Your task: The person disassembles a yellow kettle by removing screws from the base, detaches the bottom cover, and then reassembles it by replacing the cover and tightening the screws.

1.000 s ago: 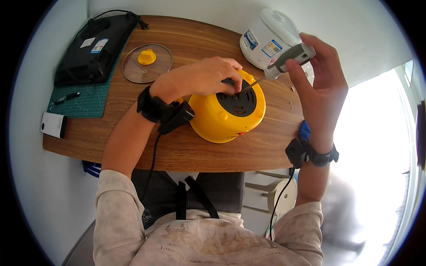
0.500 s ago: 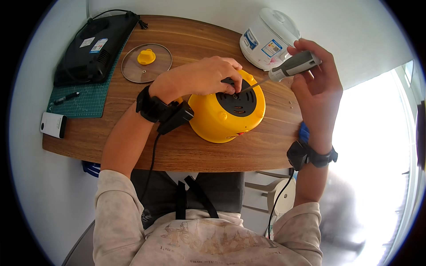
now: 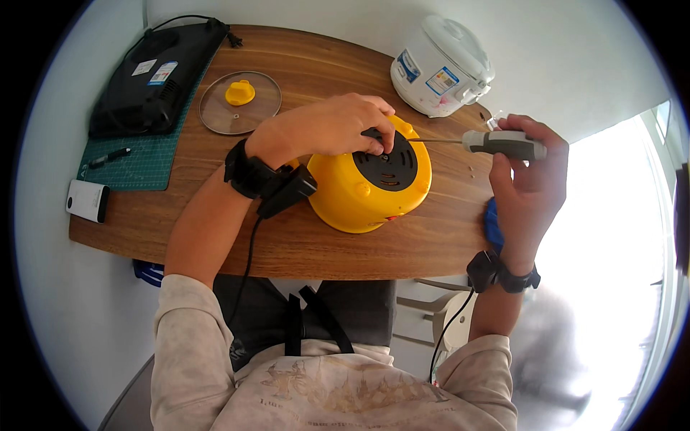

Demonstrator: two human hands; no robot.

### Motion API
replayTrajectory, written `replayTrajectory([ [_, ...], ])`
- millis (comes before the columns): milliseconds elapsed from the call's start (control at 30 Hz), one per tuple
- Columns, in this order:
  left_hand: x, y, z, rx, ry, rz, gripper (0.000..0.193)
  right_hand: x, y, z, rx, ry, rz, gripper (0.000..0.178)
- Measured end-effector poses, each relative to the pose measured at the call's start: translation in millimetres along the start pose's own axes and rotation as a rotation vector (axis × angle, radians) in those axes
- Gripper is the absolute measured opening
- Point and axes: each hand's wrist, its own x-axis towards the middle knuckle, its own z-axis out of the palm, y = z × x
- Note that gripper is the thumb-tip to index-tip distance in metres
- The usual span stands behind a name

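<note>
A yellow appliance base (image 3: 332, 201) rests upside down on the table, its underside turned up. A round black slotted plate (image 3: 397, 174) is set in that underside. My left hand (image 3: 334, 128) reaches over it from the left, thumb and fingers closed together at the plate's middle; whatever they pinch there is hidden. To the right, my right hand (image 3: 532, 183) grips a screwdriver (image 3: 504, 144) by its grey handle. The shaft points left, roughly level, and its tip appears over the plate's right edge, away from the centre.
A glass lid (image 3: 262, 118) with a yellow knob lies behind my left forearm. Farther left are a black appliance (image 3: 136, 108), a green cutting mat (image 3: 147, 169), a pen (image 3: 108, 158) and a white power bank (image 3: 86, 200). A white rice cooker (image 3: 442, 68) stands at the back right.
My right hand has moved right and slightly toward me, drawing the screwdriver tip from the plate's centre and levelling the shaft. My left hand stays at the plate.
</note>
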Motion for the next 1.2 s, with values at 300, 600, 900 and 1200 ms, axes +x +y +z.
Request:
replayTrajectory([
  [300,4,-5,2,0.009,-0.005,0.011,0.012,-38,3,4,0.091,0.050,-0.109,0.057],
  [600,6,-7,4,0.022,0.000,-0.002,0.013,-50,-2,9,-0.053,0.027,-0.146,0.044],
  [900,7,-15,7,-0.001,0.020,0.074,0.017,-108,-27,15,-0.326,-0.154,-0.403,0.027],
  [1200,4,-12,6,0.034,0.040,0.062,0.018,-147,-24,37,-0.325,0.019,-0.196,0.021],
])
